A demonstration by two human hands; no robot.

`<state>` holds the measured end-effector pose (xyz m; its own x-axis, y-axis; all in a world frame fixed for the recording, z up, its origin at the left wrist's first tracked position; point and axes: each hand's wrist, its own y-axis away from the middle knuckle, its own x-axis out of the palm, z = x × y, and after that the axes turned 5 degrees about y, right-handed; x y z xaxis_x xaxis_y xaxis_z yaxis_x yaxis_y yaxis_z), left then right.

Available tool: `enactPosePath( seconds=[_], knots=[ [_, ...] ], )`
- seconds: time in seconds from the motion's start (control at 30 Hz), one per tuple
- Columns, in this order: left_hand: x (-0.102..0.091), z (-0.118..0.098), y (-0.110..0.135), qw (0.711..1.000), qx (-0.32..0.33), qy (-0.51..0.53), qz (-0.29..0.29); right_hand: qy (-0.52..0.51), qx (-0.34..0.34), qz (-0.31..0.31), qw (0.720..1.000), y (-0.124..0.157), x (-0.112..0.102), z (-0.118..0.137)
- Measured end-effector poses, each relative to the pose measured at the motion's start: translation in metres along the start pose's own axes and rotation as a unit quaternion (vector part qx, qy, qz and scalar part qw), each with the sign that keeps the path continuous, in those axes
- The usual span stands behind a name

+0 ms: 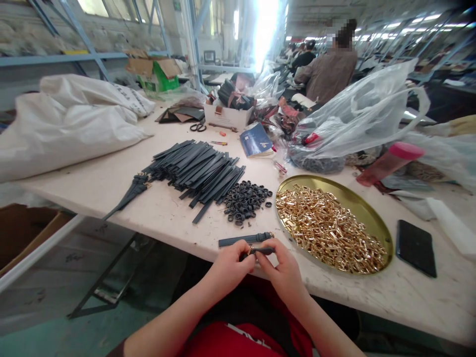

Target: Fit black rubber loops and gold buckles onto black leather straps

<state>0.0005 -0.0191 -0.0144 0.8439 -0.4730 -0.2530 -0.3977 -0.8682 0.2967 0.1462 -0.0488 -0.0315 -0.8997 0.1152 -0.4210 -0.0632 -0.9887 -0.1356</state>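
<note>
At the table's front edge my left hand and my right hand meet around a short dark strap. A bit of gold metal, seemingly a buckle, shows by the left fingertips; the rest of it is covered. Both hands pinch the piece between thumb and fingers. Just behind them lies a dark strap with a buckle. Farther back are a heap of small dark loops and a pile of flat dark straps. To the right, a gold oval tray holds many gold buckles.
A bundle of buckled straps lies at the left edge. A phone and a pink-lidded bottle are on the right. Behind are a blue booklet, scissors, plastic bags and a white sack. A person is beyond.
</note>
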Motion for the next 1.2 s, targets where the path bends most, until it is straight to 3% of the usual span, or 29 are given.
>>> enactPosePath(
  seconds=[0.1,0.17,0.3,0.43,0.53,0.63,0.8,0.9,0.97,1.0,1.07,1.13,1.2],
  knots=[
    [0.001,0.0,0.0,0.998,0.039,-0.048,-0.007,-0.087,0.1,0.08,0.988,-0.006,-0.003,-0.005],
    [0.0,0.0,-0.001,0.999,0.041,-0.029,0.018,-0.128,0.128,0.106,0.978,-0.009,-0.004,-0.006],
    [-0.002,0.0,-0.008,0.999,0.01,0.013,0.044,-0.106,0.107,0.069,0.986,-0.01,-0.002,-0.002],
    [-0.003,-0.004,-0.008,0.999,0.021,-0.03,0.006,0.011,0.017,0.008,1.0,-0.01,-0.002,0.0],
    [-0.004,-0.009,-0.005,0.996,0.028,-0.085,-0.015,-0.032,0.07,0.046,0.996,-0.014,-0.003,-0.001],
    [-0.008,-0.011,-0.007,0.996,0.027,-0.078,0.019,-0.139,0.137,0.097,0.976,-0.018,-0.003,-0.003],
    [-0.013,0.0,-0.024,0.998,-0.027,0.035,0.044,-0.169,0.105,0.148,0.969,-0.027,-0.007,-0.006],
    [-0.013,0.003,-0.031,0.994,-0.02,0.096,0.056,-0.085,0.056,0.181,0.978,-0.051,-0.02,-0.016],
    [-0.013,0.003,-0.033,0.996,0.003,0.068,0.051,0.06,0.017,0.117,0.991,-0.077,-0.029,-0.026],
    [-0.012,0.003,-0.034,0.998,0.008,0.046,0.043,0.165,-0.006,0.071,0.984,-0.091,-0.032,-0.031],
    [-0.012,0.004,-0.037,0.999,0.003,0.024,0.024,0.334,-0.018,0.029,0.942,-0.118,-0.035,-0.04],
    [-0.012,0.006,-0.039,1.0,-0.005,0.023,0.01,0.378,-0.015,0.027,0.925,-0.136,-0.034,-0.047],
    [-0.013,0.007,-0.04,1.0,-0.01,0.022,-0.001,0.369,-0.01,0.031,0.929,-0.144,-0.03,-0.051]
  ],
)
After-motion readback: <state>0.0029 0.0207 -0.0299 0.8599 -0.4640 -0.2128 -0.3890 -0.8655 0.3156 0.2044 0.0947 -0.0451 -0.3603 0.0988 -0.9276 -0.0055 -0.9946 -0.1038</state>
